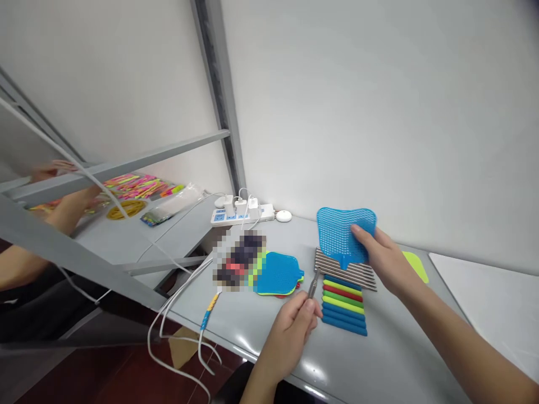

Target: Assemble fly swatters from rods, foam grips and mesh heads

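My right hand (384,255) grips a blue mesh fly swatter head (332,233) by its edge, raised above the table with its short socket pointing down. In my closed left hand (297,320) is a slim metal rod (313,285), its tip pointing up towards that socket but apart from it. Beyond the left hand lies a stack of fly swatter heads (278,273), blue on top with yellow-green and red edges below. Between the hands, several metal rods (345,270) lie side by side. Nearer, several coloured handle tubes (343,308) are lined up in blue, yellow-green, red and green.
A power strip (265,213) with white chargers stands against the wall. White cables (168,306) run over the table's left edge. A blurred-out patch (240,261) borders the stack. Left, behind a grey metal frame (168,151), a co-worker's arm (76,210) reaches over another table.
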Available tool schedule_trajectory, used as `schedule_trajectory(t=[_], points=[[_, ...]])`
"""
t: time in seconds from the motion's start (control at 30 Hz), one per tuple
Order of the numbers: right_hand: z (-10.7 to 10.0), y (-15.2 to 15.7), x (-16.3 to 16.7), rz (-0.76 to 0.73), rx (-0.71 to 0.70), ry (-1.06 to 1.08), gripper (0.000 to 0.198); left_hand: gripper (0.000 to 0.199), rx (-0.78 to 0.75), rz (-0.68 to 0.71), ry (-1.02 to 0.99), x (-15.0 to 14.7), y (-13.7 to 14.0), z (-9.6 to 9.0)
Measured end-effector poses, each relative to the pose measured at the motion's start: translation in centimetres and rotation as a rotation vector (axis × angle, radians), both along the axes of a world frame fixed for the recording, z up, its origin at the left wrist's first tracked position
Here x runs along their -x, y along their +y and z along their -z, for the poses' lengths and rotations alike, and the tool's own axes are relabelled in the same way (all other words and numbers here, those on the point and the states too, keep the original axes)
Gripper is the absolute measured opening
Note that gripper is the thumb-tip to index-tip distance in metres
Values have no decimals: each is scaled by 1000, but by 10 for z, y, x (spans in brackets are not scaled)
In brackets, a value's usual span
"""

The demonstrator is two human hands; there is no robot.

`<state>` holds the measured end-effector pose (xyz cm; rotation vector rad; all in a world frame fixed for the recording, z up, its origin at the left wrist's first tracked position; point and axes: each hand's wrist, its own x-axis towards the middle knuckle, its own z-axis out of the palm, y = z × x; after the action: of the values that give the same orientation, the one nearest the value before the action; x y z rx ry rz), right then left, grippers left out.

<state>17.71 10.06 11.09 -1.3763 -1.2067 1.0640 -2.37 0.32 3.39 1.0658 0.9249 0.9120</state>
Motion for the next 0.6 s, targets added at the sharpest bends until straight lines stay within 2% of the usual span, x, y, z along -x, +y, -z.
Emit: schedule_trajectory(t=[0.1,0.23,0.37,0.5,0.6], points=[[12,-30,-29,287,-29,221,34,39,-110,134,94,-24,10,-19],[25,-59,-56,517,-109,445,40,36,-406,250,302,-49,29,-43],[39,-66,-67,490,-140,476,41,34,-599,265,564,-58,50,-46],[49,-62,-67,437,-134,462,30,29,-707,171,812,-62,64,-30],[52,-63,-66,400,-134,450,27,24,-781,102,878,-66,66,-16]])
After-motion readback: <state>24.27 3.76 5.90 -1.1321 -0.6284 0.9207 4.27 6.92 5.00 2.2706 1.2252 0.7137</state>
